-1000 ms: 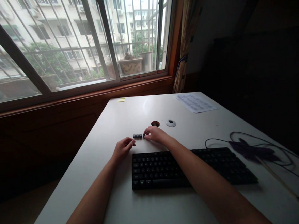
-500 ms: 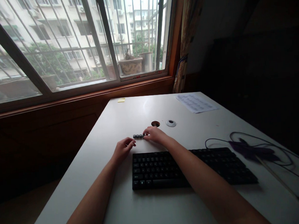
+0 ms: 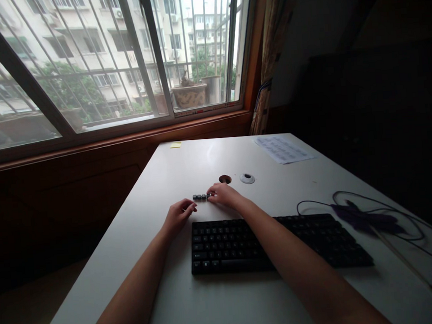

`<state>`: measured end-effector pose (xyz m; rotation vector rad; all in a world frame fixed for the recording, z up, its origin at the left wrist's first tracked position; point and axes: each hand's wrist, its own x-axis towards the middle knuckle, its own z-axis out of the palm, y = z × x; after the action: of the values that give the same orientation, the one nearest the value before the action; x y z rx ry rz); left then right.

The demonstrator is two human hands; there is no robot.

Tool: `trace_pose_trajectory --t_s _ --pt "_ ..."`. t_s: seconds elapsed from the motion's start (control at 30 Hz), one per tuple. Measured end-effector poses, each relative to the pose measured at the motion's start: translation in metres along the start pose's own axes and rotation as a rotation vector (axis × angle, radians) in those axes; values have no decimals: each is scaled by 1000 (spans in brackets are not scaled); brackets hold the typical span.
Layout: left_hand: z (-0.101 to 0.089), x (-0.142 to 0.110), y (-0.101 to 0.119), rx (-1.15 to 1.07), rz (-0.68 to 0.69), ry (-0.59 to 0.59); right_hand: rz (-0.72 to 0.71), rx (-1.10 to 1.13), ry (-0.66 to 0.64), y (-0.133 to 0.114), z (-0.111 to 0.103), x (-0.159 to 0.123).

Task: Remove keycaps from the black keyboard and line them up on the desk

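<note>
In the head view, I have the right hand (image 3: 223, 194) reaching across the long black plastic keyboard (image 3: 225, 245) to its far side. Thumb and fingertips appear pinched together on a small black square keycap (image 3: 208, 196), at the right end of a short row of similar black keycaps (image 3: 199, 197). The row lies on the flat white desk (image 3: 145, 206), near the round dark hole (image 3: 225, 179) and well left of the white ring-shaped cover (image 3: 247, 178). My left hand (image 3: 177, 215) rests on the near left of the row, thumb and fingers apart and loosely curled, with nothing visible between them.

I judge the step in hand to be lining that end keycap up with the others. The next move calls for squaring it gently, then parting the fingertips without nudging its neighbours.
</note>
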<state>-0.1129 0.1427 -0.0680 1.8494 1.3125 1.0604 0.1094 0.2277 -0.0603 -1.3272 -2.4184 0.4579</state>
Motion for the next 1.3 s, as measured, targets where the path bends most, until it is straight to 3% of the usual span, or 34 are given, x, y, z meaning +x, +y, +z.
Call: trace_pose_trajectory --t_s 1.3 --pt "0 0 1 42 21 -2 11 35 24 0 10 4"
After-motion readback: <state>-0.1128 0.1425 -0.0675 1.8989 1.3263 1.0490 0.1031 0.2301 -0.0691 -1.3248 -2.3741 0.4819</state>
